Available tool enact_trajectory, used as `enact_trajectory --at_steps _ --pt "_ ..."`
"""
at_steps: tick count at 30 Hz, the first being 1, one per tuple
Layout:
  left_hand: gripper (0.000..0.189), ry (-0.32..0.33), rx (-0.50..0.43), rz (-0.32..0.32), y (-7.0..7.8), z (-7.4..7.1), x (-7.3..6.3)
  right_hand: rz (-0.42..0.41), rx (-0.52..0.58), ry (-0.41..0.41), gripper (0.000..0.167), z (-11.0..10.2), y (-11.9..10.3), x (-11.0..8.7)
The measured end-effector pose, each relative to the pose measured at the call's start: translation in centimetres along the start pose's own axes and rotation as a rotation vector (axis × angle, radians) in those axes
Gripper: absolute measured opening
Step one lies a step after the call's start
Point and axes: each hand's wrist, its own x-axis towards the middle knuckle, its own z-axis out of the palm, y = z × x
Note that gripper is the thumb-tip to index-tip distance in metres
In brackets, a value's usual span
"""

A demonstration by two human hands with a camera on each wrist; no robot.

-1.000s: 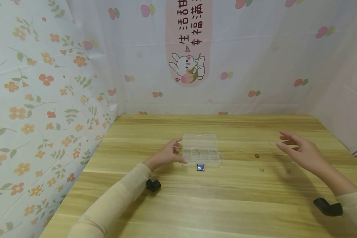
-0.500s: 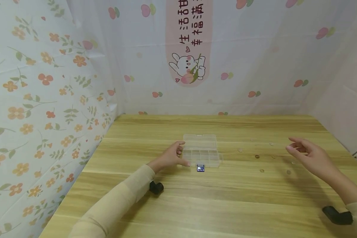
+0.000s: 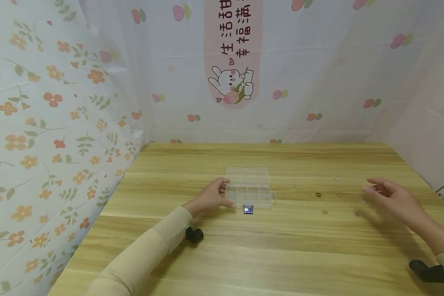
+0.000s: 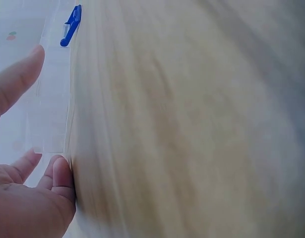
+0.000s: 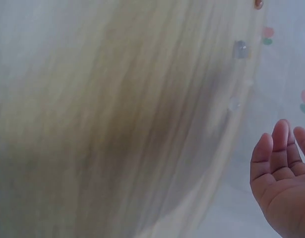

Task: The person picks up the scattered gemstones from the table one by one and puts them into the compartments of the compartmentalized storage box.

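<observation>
Surface [image 3: 222,255]: wood-grain top carrying all parts of the work; patterned cloth [image 3: 163,61] hangs behind it.

Case: the clear compartment case [image 3: 248,196] lies left of the right hand's area, near the middle of the surface. Its lid [image 3: 247,176] is turned back on the far side, exposing the divided tray. Contents, if any, cannot be made out.

Left hand [image 3: 210,197]: set at the left end of the case, thumb at the front corner, fingers bent around the side. The left grip holds the case by that end.

Right hand [image 3: 390,199]: raised over the right part of the surface, well apart from the case. The right grip is relaxed, fingers loosely bent, with nothing visible in it.

Latch: the blue latch [image 3: 248,209] hangs down at the front edge of the case.

Small pieces: scattered between case and right hand. They include a brown piece [image 3: 318,194], a yellowish piece [image 3: 324,212] and a clear piece [image 3: 363,202] just beside the right hand.

Step in hand (judged): steadying the case while the right hand is poised near the pieces.

Next move (judged): lower the right fingertips, pinch one piece lightly, and keep the case steady. Clear pieces are faint against the wood; confirm position before closing.
</observation>
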Motion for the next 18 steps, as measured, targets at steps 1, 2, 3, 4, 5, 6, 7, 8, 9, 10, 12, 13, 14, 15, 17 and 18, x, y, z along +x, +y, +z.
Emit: enact_trajectory --at_steps 1,2,3,4,5,6,7,8,9,10,12,13,14,15,17,18 --pt "0.082 0.0 0.003 0.0 0.0 0.0 0.0 0.005 -0.003 -0.005 0.061 0.0 0.2 0.0" --pt "0.082 0.002 0.004 0.0 0.0 0.0 0.0 0.008 -0.005 -0.011 0.061 0.0 0.4 0.1" --pt "0.081 0.002 0.006 0.001 0.0 0.0 0.0 0.01 -0.005 -0.016 0.061 0.0 0.6 0.1" --pt "0.08 0.003 0.007 0.001 0.0 0.0 0.0 0.01 -0.007 -0.02 0.061 0.0 0.8 0.1" --pt "0.079 0.004 0.009 0.002 0.0 0.0 0.0 0.012 -0.008 -0.028 0.061 0.0 0.9 0.1" --pt "0.079 0.006 0.01 0.002 0.0 0.1 0.0 0.014 -0.008 -0.038 0.061 0.0 1.0 0.1" --pt "0.078 0.008 0.013 0.0 0.0 0.1 0.0 0.016 -0.008 -0.044 0.061 0.0 1.2 0.2" --pt "0.077 0.011 0.017 0.0 0.0 0.1 0.0 0.019 -0.007 -0.051 0.062 0.0 1.3 0.2" --pt "0.076 0.012 0.02 -0.001 0.0 0.1 0.0 0.023 -0.005 -0.06 0.062 0.0 1.4 0.2" --pt "0.076 0.013 0.022 0.0 0.0 0.1 -0.1 0.028 0.0 -0.066 0.062 0.0 1.6 0.2" --pt "0.075 0.015 0.024 -0.002 0.0 0.2 -0.1 0.034 0.012 -0.081 0.061 0.0 1.8 0.1" --pt "0.075 0.015 0.026 0.0 0.0 0.2 -0.1 0.039 0.016 -0.09 0.061 0.0 1.9 0.1" --pt "0.075 0.015 0.025 0.003 0.0 0.2 -0.1 0.044 0.018 -0.097 0.061 0.0 2.0 0.1" --pt "0.075 0.015 0.023 0.004 0.0 0.2 -0.1 0.047 0.018 -0.102 0.062 0.0 2.0 0.1" --pt "0.075 0.014 0.021 0.003 0.0 0.2 -0.1 0.056 0.018 -0.118 0.063 0.1 2.1 0.0" --pt "0.075 0.015 0.02 0.004 0.0 0.2 -0.1 0.061 0.016 -0.127 0.063 0.1 2.1 0.0"
